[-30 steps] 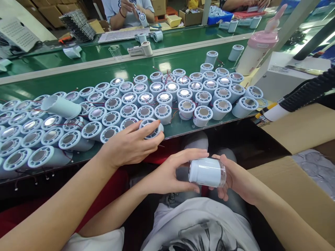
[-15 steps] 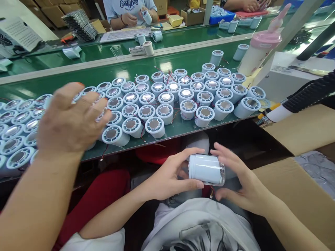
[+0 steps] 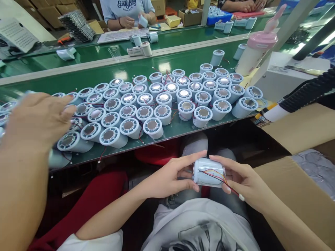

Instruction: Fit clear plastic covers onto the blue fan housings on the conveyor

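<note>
Above my lap I hold a light-blue cylindrical housing (image 3: 209, 171) on its side, with a clear sleeve around it. My left hand (image 3: 180, 176) grips its left end between thumb and fingers. At the other end, the fingers and thumb of my right hand (image 3: 239, 176) close on it. Thin red, yellow and black wires run along the side facing me, ending in a white connector (image 3: 241, 197) below my right hand. Many similar light-blue housings (image 3: 153, 127) stand on the green bench in front, round metal discs in their tops.
A neighbour's hand (image 3: 39, 118) reaches over the housings at left. A pink-lidded bottle (image 3: 258, 48), a black-sleeved tool (image 3: 295, 97) and an open cardboard box (image 3: 293, 188) lie to my right. Another person (image 3: 128, 17) works across the green bench (image 3: 86, 75).
My right hand has closed onto the housing's right end. The housing has rolled so its wires face me. The neighbour's hand has moved left, uncovering more housings.
</note>
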The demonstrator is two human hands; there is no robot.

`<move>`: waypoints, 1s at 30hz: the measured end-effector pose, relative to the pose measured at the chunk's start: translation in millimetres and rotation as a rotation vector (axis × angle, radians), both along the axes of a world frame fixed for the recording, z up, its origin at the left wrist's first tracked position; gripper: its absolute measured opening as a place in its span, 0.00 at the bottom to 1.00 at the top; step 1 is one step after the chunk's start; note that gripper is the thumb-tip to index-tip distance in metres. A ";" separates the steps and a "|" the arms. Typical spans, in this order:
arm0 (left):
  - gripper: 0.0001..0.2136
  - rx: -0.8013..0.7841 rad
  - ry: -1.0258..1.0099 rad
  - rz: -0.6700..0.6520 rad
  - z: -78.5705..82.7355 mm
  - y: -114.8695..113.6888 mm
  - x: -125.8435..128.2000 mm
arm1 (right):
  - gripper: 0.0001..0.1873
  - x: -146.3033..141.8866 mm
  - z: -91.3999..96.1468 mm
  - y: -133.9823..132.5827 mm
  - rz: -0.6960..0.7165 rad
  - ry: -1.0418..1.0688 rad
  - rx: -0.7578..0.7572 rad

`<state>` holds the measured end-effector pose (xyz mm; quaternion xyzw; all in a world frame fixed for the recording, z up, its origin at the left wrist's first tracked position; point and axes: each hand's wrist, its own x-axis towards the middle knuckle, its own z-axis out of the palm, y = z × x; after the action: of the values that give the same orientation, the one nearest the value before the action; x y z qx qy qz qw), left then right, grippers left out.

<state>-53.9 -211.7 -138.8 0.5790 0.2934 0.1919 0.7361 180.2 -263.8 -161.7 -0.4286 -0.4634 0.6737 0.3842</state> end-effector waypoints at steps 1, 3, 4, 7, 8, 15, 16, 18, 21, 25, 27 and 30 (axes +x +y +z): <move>0.36 -0.001 -0.020 -0.001 -3.0 1.0 0.7 | 0.26 -0.2 0.3 1.2 -0.012 0.022 -0.013; 0.35 0.052 -0.048 -0.007 -7.1 3.8 1.7 | 0.24 -0.2 1.2 3.5 -0.024 0.089 -0.047; 0.35 0.103 -0.050 -0.014 -8.0 5.5 2.0 | 0.24 0.0 1.7 4.3 -0.026 0.130 -0.065; 0.34 0.249 -0.030 -0.040 -8.0 10.3 2.1 | 0.24 1.0 2.8 4.4 -0.028 0.204 -0.117; 0.34 0.252 -0.031 -0.048 -7.7 11.3 2.2 | 0.25 1.3 2.9 3.8 -0.035 0.204 -0.127; 0.36 0.021 -0.052 -0.058 -11.5 12.6 3.5 | 0.30 -0.9 -0.4 1.7 -0.079 0.127 -0.197; 0.37 0.002 -0.044 -0.065 -12.6 13.1 3.4 | 0.31 -1.8 -1.2 2.1 -0.090 0.127 -0.215; 0.37 -0.010 -0.031 -0.075 -14.6 14.8 2.8 | 0.31 -3.4 -2.7 3.0 -0.106 0.136 -0.239; 0.37 -0.016 -0.041 -0.083 -16.6 18.1 2.5 | 0.30 -4.2 -4.1 3.5 -0.133 0.135 -0.227; 0.37 -0.025 -0.058 -0.103 -14.3 20.4 3.8 | 0.29 -2.8 -3.5 2.5 -0.152 0.117 -0.214; 0.36 -0.008 -0.042 -0.105 -10.8 20.2 4.3 | 0.29 -2.0 -2.5 2.0 -0.137 0.140 -0.230; 0.35 0.042 -0.009 -0.073 -6.5 18.9 4.6 | 0.28 -1.3 -2.6 2.6 -0.102 0.183 -0.246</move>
<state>-49.4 -192.7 -145.3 0.6038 0.2647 0.1736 0.7316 178.9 -261.2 -164.3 -0.4322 -0.3181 0.7413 0.4030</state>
